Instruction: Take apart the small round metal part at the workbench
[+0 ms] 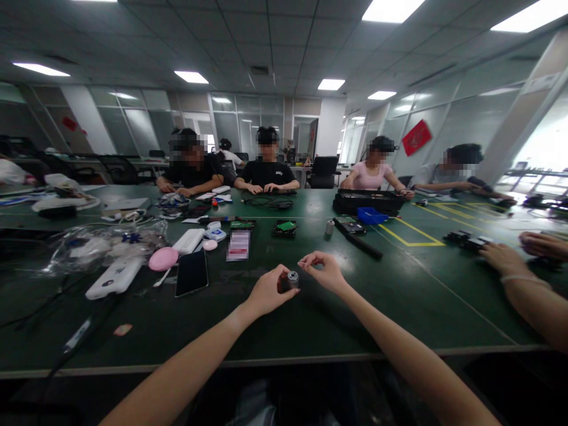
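My left hand (267, 291) is closed round a small silver metal cylinder (293, 277) that looks like a little motor, its round top facing up, just over the green table. Beside it, to the right, my right hand (325, 269) has thumb and fingertips pinched together. Whatever sits in that pinch is too small to make out. A second silver cylinder (329, 228) stands on the table beyond my right hand. Past my hands lie a black-framed green circuit board (284, 228) and a long black bar (364, 244).
To the left are a phone (191, 274), a pink round case (163, 258), a white device (116, 275) and plastic bags (93, 245). A blue tray (371, 216) and a black case (350, 202) stand at the back right. Several people sit around; one's hands (506, 260) are at right.
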Demonstrator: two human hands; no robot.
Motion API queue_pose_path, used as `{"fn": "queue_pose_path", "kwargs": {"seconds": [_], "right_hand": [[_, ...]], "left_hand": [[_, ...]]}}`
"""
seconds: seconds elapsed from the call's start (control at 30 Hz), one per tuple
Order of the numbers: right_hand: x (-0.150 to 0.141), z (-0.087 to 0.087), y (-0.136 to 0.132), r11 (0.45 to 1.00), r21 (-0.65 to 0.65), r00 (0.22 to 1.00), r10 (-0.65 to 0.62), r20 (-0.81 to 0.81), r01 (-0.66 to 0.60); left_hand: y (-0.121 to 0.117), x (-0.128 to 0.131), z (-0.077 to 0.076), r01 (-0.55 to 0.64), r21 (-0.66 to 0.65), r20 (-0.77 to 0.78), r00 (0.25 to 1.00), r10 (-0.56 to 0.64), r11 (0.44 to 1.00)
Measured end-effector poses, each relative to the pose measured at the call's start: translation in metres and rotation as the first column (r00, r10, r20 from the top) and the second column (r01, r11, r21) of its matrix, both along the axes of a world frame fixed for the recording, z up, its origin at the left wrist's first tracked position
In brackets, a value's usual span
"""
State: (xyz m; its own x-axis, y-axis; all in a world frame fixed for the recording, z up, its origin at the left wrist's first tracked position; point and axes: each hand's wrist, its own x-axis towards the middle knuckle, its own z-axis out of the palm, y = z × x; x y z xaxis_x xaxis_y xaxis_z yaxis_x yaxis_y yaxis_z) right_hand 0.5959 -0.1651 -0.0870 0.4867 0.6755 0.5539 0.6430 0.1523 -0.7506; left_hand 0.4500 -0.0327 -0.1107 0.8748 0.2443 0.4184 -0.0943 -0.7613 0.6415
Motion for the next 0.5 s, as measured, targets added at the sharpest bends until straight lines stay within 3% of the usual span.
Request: {"fn": "queue_pose_path", "kwargs": {"seconds": [0.17,0.4,0.5], "right_hand": [[-0.010,0.000,-0.001,0.977,-0.095,0.982,0.189,-0.025,-0.190],[-0.013,-0.002,0.000,0.983,0.011,0.983,0.182,-0.024,-0.182],[-0.014,-0.001,0.000,0.977,-0.013,0.977,0.213,-0.011,-0.213]], "left_hand": [[-0.001,-0.001,0.003,-0.011,0.001,-0.019,1.000,0.011,1.000],[-0.001,-0.001,0.004,-0.013,-0.005,-0.026,1.000,0.013,1.000],[0.000,-0.001,0.004,-0.012,0.006,-0.028,1.000,0.012,1.000]]}}
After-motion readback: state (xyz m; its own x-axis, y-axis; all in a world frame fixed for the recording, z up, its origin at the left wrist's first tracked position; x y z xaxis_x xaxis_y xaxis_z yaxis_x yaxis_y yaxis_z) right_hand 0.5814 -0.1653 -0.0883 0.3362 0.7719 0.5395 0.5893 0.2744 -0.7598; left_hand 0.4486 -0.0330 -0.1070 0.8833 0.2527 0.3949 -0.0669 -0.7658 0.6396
